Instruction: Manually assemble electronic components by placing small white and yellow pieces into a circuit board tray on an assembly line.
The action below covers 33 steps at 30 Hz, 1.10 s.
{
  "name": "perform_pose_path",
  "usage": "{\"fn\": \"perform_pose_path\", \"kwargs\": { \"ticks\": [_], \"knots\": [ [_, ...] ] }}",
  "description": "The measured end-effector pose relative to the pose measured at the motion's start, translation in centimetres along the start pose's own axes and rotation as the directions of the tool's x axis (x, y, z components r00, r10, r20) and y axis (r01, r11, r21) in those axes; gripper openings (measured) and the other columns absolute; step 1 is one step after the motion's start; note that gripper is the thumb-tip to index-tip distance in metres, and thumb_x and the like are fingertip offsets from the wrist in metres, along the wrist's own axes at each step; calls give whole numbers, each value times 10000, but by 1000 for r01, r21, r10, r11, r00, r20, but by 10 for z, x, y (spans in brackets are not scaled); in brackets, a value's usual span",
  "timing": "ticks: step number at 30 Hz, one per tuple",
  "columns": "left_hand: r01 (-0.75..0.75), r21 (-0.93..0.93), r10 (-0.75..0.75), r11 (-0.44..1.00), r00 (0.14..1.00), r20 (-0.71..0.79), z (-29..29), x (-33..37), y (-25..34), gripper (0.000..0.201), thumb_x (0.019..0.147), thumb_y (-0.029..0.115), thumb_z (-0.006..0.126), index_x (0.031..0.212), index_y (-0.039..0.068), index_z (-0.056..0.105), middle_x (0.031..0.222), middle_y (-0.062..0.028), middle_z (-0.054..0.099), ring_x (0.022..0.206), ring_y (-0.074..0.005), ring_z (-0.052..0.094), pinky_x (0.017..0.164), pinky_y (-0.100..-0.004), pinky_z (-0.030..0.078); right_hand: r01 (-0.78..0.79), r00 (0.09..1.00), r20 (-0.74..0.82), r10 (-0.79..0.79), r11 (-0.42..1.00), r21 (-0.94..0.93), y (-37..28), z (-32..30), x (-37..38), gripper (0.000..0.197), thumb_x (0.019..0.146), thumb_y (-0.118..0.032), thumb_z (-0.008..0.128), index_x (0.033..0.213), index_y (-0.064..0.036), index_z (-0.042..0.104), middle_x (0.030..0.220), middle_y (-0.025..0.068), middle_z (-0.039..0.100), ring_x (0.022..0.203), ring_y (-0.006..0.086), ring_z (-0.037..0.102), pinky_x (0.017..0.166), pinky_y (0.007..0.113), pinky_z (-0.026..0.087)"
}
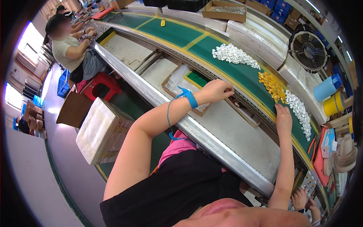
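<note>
My left hand hovers over the near edge of the conveyor line, its fingers curled together. What they hold, if anything, is hidden. A blue wrist strap with a coiled cord circles that wrist. On the green belt, my right hand reaches the near end of a pile of small yellow parts. Its fingertips are drawn together at the pile's edge, and I cannot make out what is between them. Piles of small white parts lie on both sides of the yellow one: one pile farther left, another nearer right.
A metal rail runs before me, with an open cardboard box beyond it. A fan, a blue container and a yellow tub stand at right. Another person's hands work at lower right; a seated person works far left.
</note>
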<state>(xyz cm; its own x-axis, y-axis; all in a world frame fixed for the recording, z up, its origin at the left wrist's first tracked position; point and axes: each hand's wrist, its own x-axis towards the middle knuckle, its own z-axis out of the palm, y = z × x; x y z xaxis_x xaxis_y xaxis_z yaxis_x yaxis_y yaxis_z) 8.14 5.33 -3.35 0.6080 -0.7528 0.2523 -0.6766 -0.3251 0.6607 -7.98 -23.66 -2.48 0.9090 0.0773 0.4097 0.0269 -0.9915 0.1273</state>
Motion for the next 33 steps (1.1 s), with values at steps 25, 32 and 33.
{"fn": "perform_pose_path", "kwargs": {
  "ticks": [25, 32, 33],
  "knots": [
    [-33, 26, 33, 999, 999, -2, 3, 2, -3, 183, 814, 212, 612, 845, 36, 649, 695, -140, 626, 630, -298, 604, 577, -371, 469, -44, 998, -32, 47, 996, 83, 11, 6, 7, 212, 750, 25, 537, 947, -2, 610, 911, 127, 622, 863, 275, 577, 766, 360, 476],
    [-42, 29, 42, 999, 999, -2, 4, 4, -2, 183, 815, 212, 612, 846, 36, 650, 691, -143, 624, 631, -301, 604, 577, -368, 471, -134, 988, -58, 145, 976, 171, 19, 11, 9, 171, 761, 27, 559, 923, 4, 610, 874, 145, 620, 837, 300, 583, 755, 391, 469],
    [-36, 27, 36, 999, 999, 3, 4, 5, -2, 185, 815, 213, 612, 846, 34, 651, 694, -144, 625, 635, -302, 606, 578, -368, 471, -134, 988, -58, 146, 976, 170, 20, 12, 8, 171, 761, 27, 559, 923, 4, 610, 874, 145, 620, 837, 300, 583, 755, 391, 469]
  ]
}}
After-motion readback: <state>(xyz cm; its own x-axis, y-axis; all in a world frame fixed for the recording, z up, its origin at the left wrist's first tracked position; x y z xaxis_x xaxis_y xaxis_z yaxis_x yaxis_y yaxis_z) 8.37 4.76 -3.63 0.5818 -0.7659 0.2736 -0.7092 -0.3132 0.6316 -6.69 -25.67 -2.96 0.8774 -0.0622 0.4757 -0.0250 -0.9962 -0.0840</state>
